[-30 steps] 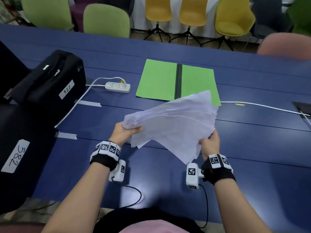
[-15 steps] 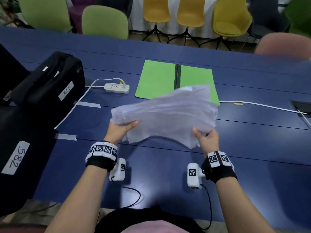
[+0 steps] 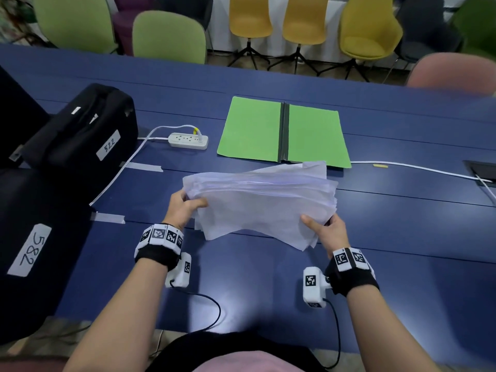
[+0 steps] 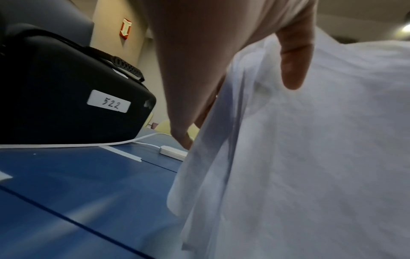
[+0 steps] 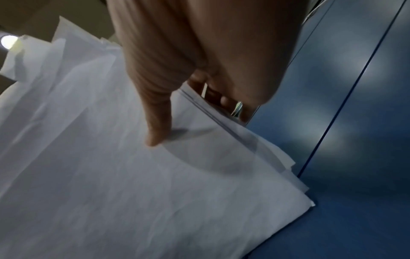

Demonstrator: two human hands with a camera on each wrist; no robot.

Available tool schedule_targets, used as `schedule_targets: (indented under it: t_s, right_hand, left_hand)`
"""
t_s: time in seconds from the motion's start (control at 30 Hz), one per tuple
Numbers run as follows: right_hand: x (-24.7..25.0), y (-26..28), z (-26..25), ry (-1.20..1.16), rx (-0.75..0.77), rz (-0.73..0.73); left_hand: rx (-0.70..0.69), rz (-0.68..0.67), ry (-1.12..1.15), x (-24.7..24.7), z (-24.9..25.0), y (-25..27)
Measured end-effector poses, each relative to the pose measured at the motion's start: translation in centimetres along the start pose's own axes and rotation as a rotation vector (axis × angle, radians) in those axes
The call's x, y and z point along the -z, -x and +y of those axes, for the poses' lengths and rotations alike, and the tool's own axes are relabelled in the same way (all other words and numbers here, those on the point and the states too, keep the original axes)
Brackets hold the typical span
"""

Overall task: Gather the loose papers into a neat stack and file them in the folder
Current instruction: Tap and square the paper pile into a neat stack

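Note:
A loose bundle of white papers (image 3: 263, 200) hangs just above the blue table, its edges uneven and fanned. My left hand (image 3: 185, 205) grips the bundle's left edge, thumb on top (image 4: 292, 57). My right hand (image 3: 324, 229) grips the near right corner, thumb (image 5: 157, 122) pressed on the top sheet and fingers under it. The papers (image 5: 111, 175) fill both wrist views (image 4: 310, 157). Beyond them the green folder (image 3: 281, 130) lies open and flat on the table, with a dark spine down its middle.
A black case labelled 522 (image 3: 80, 130) and another labelled 582 (image 3: 32, 237) stand at the left. A white power strip (image 3: 189, 140) and its cable lie left of the folder. Another white cable (image 3: 416, 170) runs off right. Chairs line the far side.
The bundle has swung from a tilted, raised fan down to nearly level and lower over the table. Both hands kept their hold and dropped with it.

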State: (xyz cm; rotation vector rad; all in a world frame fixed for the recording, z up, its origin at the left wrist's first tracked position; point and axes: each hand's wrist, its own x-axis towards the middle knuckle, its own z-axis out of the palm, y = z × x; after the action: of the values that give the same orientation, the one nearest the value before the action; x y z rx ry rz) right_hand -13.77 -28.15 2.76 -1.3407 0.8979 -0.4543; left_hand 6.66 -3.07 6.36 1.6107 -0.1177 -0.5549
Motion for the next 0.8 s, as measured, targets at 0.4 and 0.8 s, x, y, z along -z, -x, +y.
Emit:
schedule_targets:
  t_s: [0.4,0.8]
  right_hand:
    - [0.3,-0.4,-0.2,0.152,-0.119,-0.070]
    - [-2.2,0.2,-3.2,-0.188,0.139,0.126]
  left_hand:
    - [0.051,0.212,0.031,-1.9,-0.1,-0.7]
    - [-0.120,0.198,0.073,-2.5,1.2,-0.3]
